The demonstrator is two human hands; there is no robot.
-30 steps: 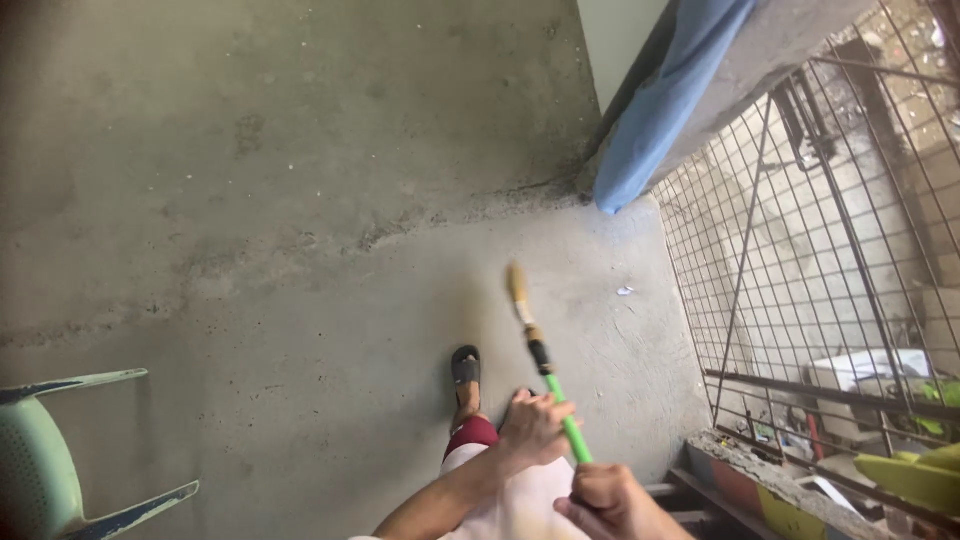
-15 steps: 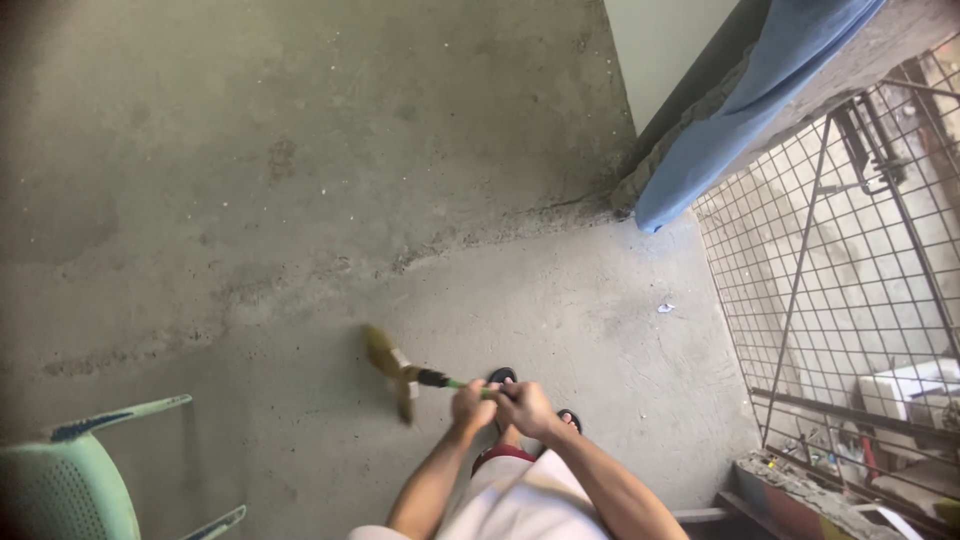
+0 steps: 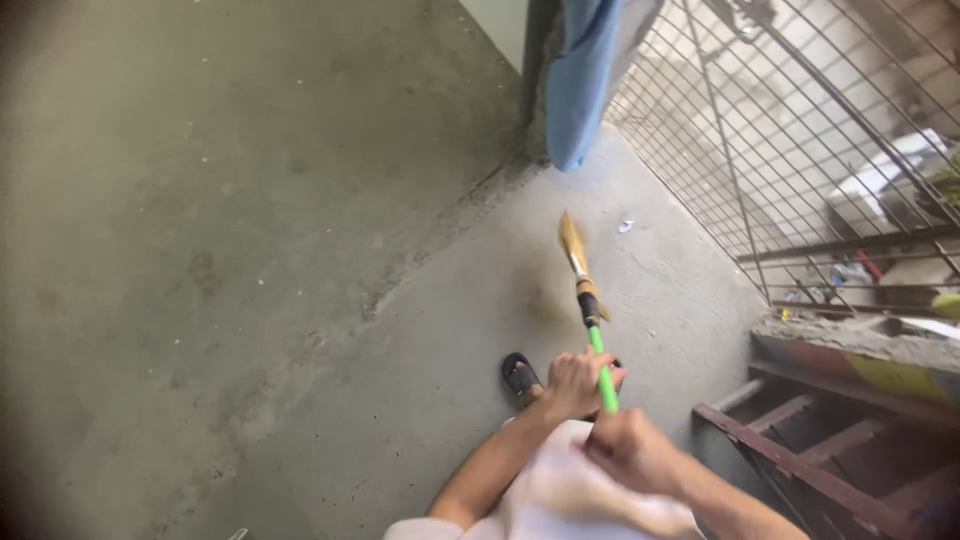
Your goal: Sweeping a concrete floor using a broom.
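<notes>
A: What lies at the left?

B: Bare grey concrete floor, rough, with a cracked seam running up toward the far corner. Near the bottom middle a black sandal stands on it.

A: And the hands?

B: The left hand is wrapped shut around the bright green handle of the straw-headed broom, lower on the shaft. The right hand is fisted around the handle's upper end, just behind the left.

A: Where is the broom head?

B: Its tan bristles point away from the person, near the floor's far right edge. Whether they touch the floor I cannot tell. A small white scrap lies just beyond them.

A: How should the stroke go?

B: I'd judge: keep the bristles low, reach past the scrap, and pull it inward, away from the wire mesh grille at right, so nothing slips through. The hanging blue cloth stays clear.
</notes>
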